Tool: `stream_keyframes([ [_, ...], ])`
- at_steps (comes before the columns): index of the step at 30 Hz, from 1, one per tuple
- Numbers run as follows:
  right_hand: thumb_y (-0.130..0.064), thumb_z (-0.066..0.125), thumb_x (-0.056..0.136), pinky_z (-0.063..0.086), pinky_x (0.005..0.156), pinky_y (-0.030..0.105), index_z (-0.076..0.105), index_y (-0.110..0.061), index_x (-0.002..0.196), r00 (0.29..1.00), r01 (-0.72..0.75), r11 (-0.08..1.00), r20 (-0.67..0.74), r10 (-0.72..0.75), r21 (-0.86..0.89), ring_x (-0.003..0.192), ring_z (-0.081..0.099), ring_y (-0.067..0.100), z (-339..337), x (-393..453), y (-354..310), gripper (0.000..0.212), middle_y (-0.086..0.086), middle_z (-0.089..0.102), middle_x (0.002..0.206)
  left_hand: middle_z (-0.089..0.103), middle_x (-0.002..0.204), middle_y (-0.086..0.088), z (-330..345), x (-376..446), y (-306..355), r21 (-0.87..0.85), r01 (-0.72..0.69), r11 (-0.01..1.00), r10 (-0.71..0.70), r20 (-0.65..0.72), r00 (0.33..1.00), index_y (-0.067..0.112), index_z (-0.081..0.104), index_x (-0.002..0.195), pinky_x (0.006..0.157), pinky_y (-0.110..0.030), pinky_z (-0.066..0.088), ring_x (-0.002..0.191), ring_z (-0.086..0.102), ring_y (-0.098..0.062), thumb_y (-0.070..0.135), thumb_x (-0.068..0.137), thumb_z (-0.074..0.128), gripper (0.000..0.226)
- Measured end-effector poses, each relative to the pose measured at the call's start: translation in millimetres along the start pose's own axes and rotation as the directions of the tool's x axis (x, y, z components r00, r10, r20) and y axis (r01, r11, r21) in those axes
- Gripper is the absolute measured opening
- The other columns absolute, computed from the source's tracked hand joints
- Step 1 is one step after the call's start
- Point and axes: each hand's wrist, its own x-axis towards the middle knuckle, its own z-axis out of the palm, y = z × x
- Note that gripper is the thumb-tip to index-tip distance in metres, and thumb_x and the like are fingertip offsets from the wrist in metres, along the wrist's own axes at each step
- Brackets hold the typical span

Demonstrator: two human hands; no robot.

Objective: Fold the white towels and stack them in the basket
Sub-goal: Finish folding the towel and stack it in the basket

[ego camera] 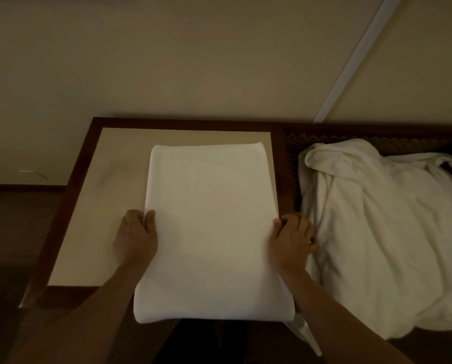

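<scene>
White terry towel point(211, 227), part-folded, flat on counter point(93, 206); left hand point(135, 237) and right hand point(290, 243) pinching its side edges; soft, limp, light, best gripped at edges; unfolded pile point(377, 232) right.

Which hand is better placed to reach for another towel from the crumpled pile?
Likely the right hand: it grips the folded towel's right edge, beside the crumpled towel pile. The left hand holds the far edge.
</scene>
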Motion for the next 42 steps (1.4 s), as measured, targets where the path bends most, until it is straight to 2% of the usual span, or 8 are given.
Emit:
stream_keyframes([
  [3, -0.032, 0.043, 0.096, 0.028, 0.108, 0.062, 0.046, -0.016, 0.143, 0.990, 0.141, 0.989, -0.020, -0.142, -0.038, 0.145, 0.033, 0.034, -6.9, -7.9, -10.0, 0.050, 0.012, 0.037, 0.156, 0.057, 0.128, -0.018, 1.0, -5.0, 3.9, 0.080, -0.134, 0.988, 0.141, -0.086, 0.986, 0.008, 0.052, 0.127, 0.093, -0.054, 0.044, 0.113, 0.054, -0.040, 0.033, 0.100, 0.053, 0.037],
  [6, -0.047, 0.031, 0.101, 0.007, 0.119, 0.064, 0.016, -0.021, 0.161, 0.865, 0.479, 0.876, 0.203, -0.458, -0.065, 0.156, 0.003, 0.027, 0.5, -18.7, -19.5, 0.067, 0.002, 0.007, 0.170, 0.031, 0.162, -0.008, 15.1, -9.7, 8.0, 0.182, -0.442, 0.878, 0.420, 0.150, 0.895, 0.017, 0.036, 0.153, 0.118, -0.055, 0.022, 0.148, 0.029, -0.032, 0.047, 0.101, 0.036, 0.060],
  [11, -0.063, 0.003, 0.096, 0.001, 0.117, 0.070, -0.009, -0.031, 0.160, 0.895, 0.315, 0.936, 0.378, -0.237, -0.159, 0.155, -0.013, 0.026, 12.0, -6.5, -8.6, 0.073, -0.015, -0.015, 0.167, -0.002, 0.170, 0.003, 24.7, -1.5, -0.8, 0.277, -0.525, 0.805, 0.431, 0.334, 0.838, 0.025, 0.010, 0.162, 0.123, -0.056, 0.003, 0.156, -0.001, -0.022, 0.065, 0.098, 0.014, 0.075],
  [17, -0.051, 0.015, 0.097, 0.004, 0.117, 0.069, 0.008, -0.020, 0.162, 0.920, 0.303, 0.942, 0.300, -0.251, -0.142, 0.156, -0.005, 0.029, 10.9, 5.8, -33.5, 0.072, -0.001, -0.001, 0.170, -0.008, 0.169, -0.001, 28.0, 5.1, 20.2, 0.332, -0.403, 0.853, 0.294, 0.331, 0.896, 0.017, 0.005, 0.162, 0.122, -0.057, -0.007, 0.156, -0.008, -0.027, 0.067, 0.093, 0.002, 0.085],
  [20, -0.056, 0.015, 0.101, -0.002, 0.119, 0.066, 0.003, -0.026, 0.162, 0.820, 0.498, 0.861, 0.383, -0.426, -0.108, 0.155, -0.011, 0.025, 17.6, 32.9, -53.4, 0.069, -0.004, -0.007, 0.169, -0.004, 0.169, -0.005, 32.9, 27.6, 34.4, 0.311, -0.465, 0.829, 0.362, 0.336, 0.869, 0.015, 0.008, 0.162, 0.123, -0.057, -0.005, 0.156, -0.007, -0.029, 0.066, 0.095, 0.004, 0.084],
  [28, -0.067, 0.011, 0.098, -0.010, 0.116, 0.069, -0.016, -0.031, 0.158, 0.845, 0.417, 0.895, 0.431, -0.316, -0.161, 0.152, -0.026, 0.024, 34.6, 131.3, -88.0, 0.075, -0.013, -0.029, 0.162, -0.020, 0.168, -0.001, 48.5, 117.1, 70.0, 0.324, -0.492, 0.808, 0.372, 0.369, 0.852, 0.023, -0.010, 0.161, 0.123, -0.055, -0.009, 0.154, -0.018, -0.026, 0.071, 0.090, -0.002, 0.086],
  [38, -0.074, 0.018, 0.093, -0.010, 0.116, 0.069, -0.006, -0.034, 0.159, 0.863, 0.378, 0.909, 0.421, -0.279, -0.173, 0.153, -0.018, 0.028, 62.1, 220.5, -146.4, 0.081, -0.016, -0.013, 0.167, -0.014, 0.169, 0.003, 69.1, 221.3, 114.0, 0.320, -0.500, 0.805, 0.385, 0.359, 0.850, 0.026, -0.002, 0.162, 0.122, -0.058, -0.004, 0.155, -0.012, -0.025, 0.076, 0.086, 0.002, 0.091],
  [42, -0.078, 0.023, 0.087, -0.004, 0.115, 0.070, 0.012, -0.035, 0.157, 0.862, 0.372, 0.911, 0.431, -0.266, -0.180, 0.154, -0.001, 0.033, 70.6, 255.7, -160.4, 0.083, -0.010, 0.008, 0.167, 0.011, 0.167, -0.002, 72.6, 261.5, 129.1, 0.382, -0.531, 0.756, 0.414, 0.350, 0.841, 0.027, 0.016, 0.158, 0.122, -0.059, 0.006, 0.152, 0.010, -0.028, 0.082, 0.082, 0.011, 0.094],
])
